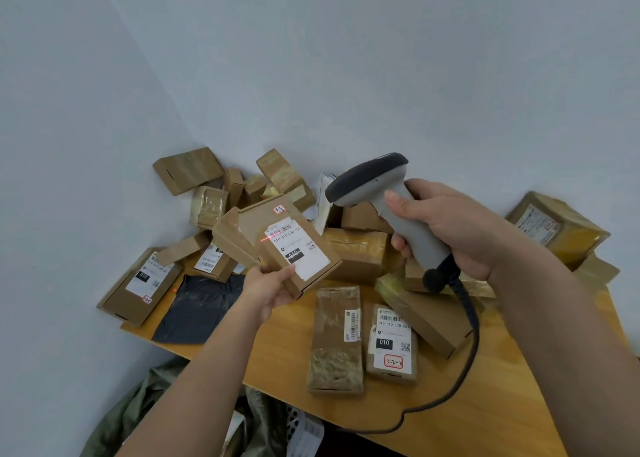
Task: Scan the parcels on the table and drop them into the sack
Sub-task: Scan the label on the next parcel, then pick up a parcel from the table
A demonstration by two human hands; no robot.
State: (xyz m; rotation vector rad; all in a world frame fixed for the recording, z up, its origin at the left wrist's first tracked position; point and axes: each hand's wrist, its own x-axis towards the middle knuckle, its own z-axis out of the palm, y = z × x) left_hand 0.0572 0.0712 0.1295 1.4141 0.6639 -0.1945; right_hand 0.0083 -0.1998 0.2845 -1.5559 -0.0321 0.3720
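My left hand (273, 292) holds a flat brown cardboard parcel (287, 245) up over the table, white shipping label facing me. A red laser line crosses the label's upper left edge near the barcode. My right hand (446, 229) grips a grey handheld scanner (388, 200) with a black head, aimed left at that parcel. A green sack (138, 418) hangs open below the table's near-left edge, partly hidden by my left forearm. Several more parcels lie on the wooden table (450, 411).
Two labelled parcels (393, 344) lie side by side at the table's middle. A dark plastic mailer (201, 311) lies at the left. Stacked boxes (284, 176) fill the wall corner. A taped yellow box (557, 229) sits far right. The scanner's black cable (460, 370) loops over the table.
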